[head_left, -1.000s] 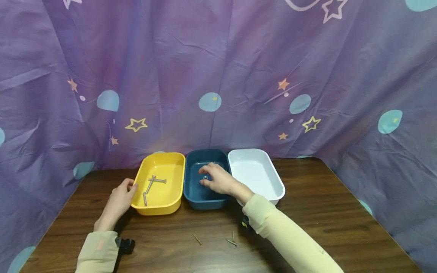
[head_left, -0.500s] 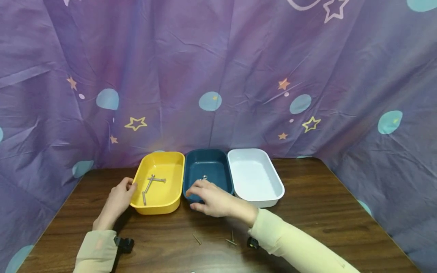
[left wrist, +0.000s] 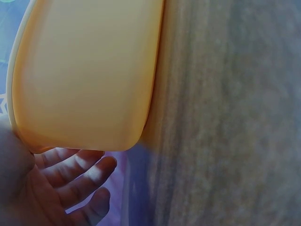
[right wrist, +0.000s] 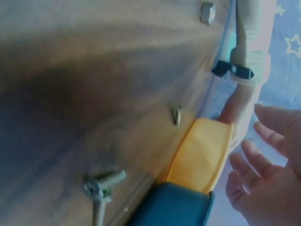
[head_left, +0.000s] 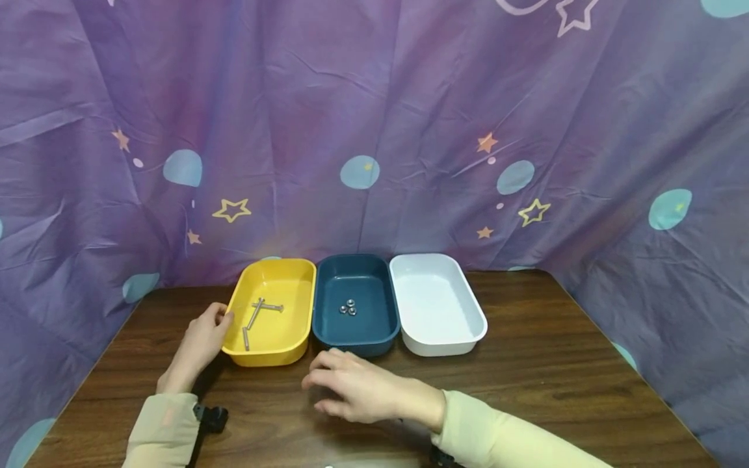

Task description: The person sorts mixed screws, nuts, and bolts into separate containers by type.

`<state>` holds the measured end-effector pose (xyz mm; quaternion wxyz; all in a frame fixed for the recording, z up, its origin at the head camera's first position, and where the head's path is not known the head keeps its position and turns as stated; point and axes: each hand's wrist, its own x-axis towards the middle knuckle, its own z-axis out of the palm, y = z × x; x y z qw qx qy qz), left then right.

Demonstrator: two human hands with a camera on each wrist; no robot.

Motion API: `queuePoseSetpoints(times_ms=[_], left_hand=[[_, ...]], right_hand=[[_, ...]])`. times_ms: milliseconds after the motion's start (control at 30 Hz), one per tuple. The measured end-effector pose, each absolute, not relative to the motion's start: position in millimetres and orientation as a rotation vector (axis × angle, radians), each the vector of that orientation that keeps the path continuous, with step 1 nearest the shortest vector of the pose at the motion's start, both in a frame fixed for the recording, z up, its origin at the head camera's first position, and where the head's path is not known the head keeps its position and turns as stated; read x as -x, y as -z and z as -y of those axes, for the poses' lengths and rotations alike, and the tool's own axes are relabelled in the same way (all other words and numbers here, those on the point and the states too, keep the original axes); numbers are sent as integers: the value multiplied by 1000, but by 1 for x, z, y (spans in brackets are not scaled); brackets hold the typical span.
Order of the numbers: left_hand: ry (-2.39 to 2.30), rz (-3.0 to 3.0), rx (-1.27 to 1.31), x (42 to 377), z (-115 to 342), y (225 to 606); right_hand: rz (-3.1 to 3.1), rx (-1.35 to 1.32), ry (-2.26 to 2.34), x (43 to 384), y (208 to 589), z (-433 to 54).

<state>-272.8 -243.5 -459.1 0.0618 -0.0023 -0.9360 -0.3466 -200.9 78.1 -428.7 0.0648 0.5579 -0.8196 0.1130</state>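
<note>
My left hand (head_left: pixel 201 338) holds the left rim of the yellow tray (head_left: pixel 298 348). In the left wrist view its bent fingers (left wrist: pixel 82 188) spread beside the tray's outer wall, and the thumb's tip is hidden. Three silver bolts (head_left: pixel 255 313) lie in that tray. My right hand (head_left: pixel 365 387), fingers loosely bent and nothing in them, hovers over the table in front of the blue tray (head_left: pixel 357 338). Three nuts (head_left: pixel 348 307) lie grouped inside the blue tray. In the right wrist view, two crossed screws (right wrist: pixel 101 186), another screw (right wrist: pixel 177 115) and a nut (right wrist: pixel 207 12) rest on the tabletop.
A white tray (head_left: pixel 441 348) stands right of the blue one, the three trays side by side at the back of the wooden table (head_left: pixel 556 364). Behind them hangs a purple patterned curtain (head_left: pixel 304 143).
My right hand has drawn back out of the blue tray toward the front of the table, uncovering the three nuts and covering the screws. The left hand stays at the yellow tray.
</note>
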Motion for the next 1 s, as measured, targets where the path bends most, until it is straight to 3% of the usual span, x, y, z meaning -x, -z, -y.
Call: queuePoseSetpoints(times_ms=[300, 1000], left_hand=[[1056, 2825, 18, 272, 244, 458], [1051, 2824, 13, 272, 244, 458]], right_hand=[[2595, -1968, -365, 188, 440, -76], [2685, -2168, -269, 184, 454, -62]])
